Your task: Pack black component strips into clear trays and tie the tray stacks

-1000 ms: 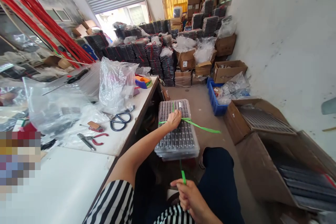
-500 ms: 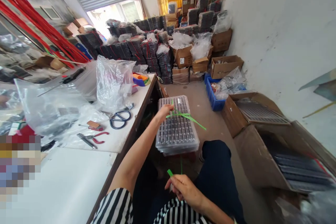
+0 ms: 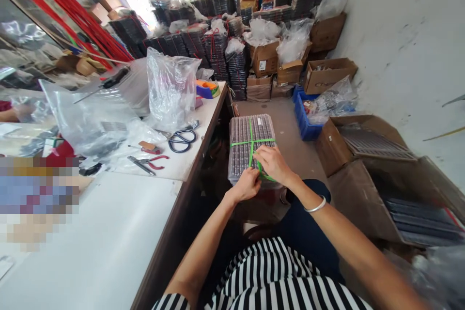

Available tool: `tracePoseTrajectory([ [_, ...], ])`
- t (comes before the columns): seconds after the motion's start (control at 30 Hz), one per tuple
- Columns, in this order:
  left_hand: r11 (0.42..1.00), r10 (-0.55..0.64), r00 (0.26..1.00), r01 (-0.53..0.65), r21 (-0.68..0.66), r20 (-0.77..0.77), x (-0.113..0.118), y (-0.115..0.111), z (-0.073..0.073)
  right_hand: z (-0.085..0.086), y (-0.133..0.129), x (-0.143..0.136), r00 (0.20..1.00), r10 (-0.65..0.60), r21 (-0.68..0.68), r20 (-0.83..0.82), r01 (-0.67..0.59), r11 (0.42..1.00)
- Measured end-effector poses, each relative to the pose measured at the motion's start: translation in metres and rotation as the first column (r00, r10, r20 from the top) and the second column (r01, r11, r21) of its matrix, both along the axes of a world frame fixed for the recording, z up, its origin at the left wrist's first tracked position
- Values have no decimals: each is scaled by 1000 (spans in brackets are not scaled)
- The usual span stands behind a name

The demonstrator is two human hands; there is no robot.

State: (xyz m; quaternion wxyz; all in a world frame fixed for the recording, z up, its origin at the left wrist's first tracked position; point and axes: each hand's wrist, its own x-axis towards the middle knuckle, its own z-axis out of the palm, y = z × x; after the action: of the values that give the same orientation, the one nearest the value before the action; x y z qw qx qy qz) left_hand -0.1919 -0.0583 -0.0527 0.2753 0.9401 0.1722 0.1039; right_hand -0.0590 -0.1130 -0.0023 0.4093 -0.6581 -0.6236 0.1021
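Note:
In front of me sits a stack of clear plastic trays [image 3: 241, 157] filled with rows of small dark parts. A green strap [image 3: 251, 131] crosses over its top lengthwise and sideways. My left hand [image 3: 247, 184] is closed on the strap at the near edge of the stack. Just above and right of it, my right hand [image 3: 272, 162] pinches the strap near the crossing, with a loose green length hanging by the stack's near right corner. What lies under my fingers is partly hidden.
Left is a white table [image 3: 145, 213] with blue-handled scissors [image 3: 181, 140], red-handled pliers [image 3: 156, 162] and a plastic bag [image 3: 170, 89]. Another person's arm shows at the left edge. To the right are a blue crate [image 3: 305, 118] and open cardboard boxes [image 3: 348, 193].
My right hand has risen from my lap to the stack. My left hand has come back to its near edge. The strap now lies crossed over the top, and the view has shifted.

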Motion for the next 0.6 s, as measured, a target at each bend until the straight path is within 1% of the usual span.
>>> tracePoseTrajectory([
  [0.03,1000,7,1000,-7,-21,-15,-1,1,0,-5,0,-1,999,-31,-6,-20,31,1000],
  [0.1,991,77,996,-81,-106,-40,-4,3,2,-19,-12,-7,987,-131,-37,-92,128,991],
  [0.17,965,166,984,-174,-196,-58,-5,6,2,-37,-36,-18,951,-281,-143,-131,262,954],
  [0.2,954,185,981,-195,-226,-64,-4,7,2,-46,-50,-25,933,-333,-220,-135,299,928],
  [0.23,951,178,982,-189,-246,-69,-3,7,2,-56,-62,-32,923,-354,-297,-151,299,907],
  [0.27,948,155,985,-171,-269,-79,-1,8,1,-65,-71,-40,915,-351,-356,-196,268,896],
  [0.3,941,123,987,-150,-303,-106,2,9,2,-74,-77,-48,905,-328,-385,-273,210,899],
  [0.33,933,87,986,-131,-336,-143,5,9,3,-83,-79,-56,881,-297,-385,-368,147,911],
  [0.37,925,51,982,-116,-363,-184,10,9,5,-91,-77,-63,838,-283,-369,-465,107,923],
  [0.4,920,22,974,-108,-377,-225,14,8,8,-98,-72,-67,785,-291,-354,-547,98,930],
  [0.47,929,9,958,-114,-352,-287,20,5,15,-110,-58,-71,689,-340,-362,-640,120,924],
  [0.5,942,29,954,-126,-311,-299,21,3,18,-113,-53,-70,660,-363,-378,-658,128,917],
  [0.53,954,61,952,-144,-262,-301,21,0,21,-115,-50,-67,645,-376,-391,-666,128,911],
  [0.57,963,98,948,-167,-212,-302,18,-3,23,-114,-50,-63,652,-376,-391,-658,131,911],
  [0.6,972,127,948,-178,-156,-292,13,-6,24,-112,-52,-57,682,-367,-368,-632,153,917],
])
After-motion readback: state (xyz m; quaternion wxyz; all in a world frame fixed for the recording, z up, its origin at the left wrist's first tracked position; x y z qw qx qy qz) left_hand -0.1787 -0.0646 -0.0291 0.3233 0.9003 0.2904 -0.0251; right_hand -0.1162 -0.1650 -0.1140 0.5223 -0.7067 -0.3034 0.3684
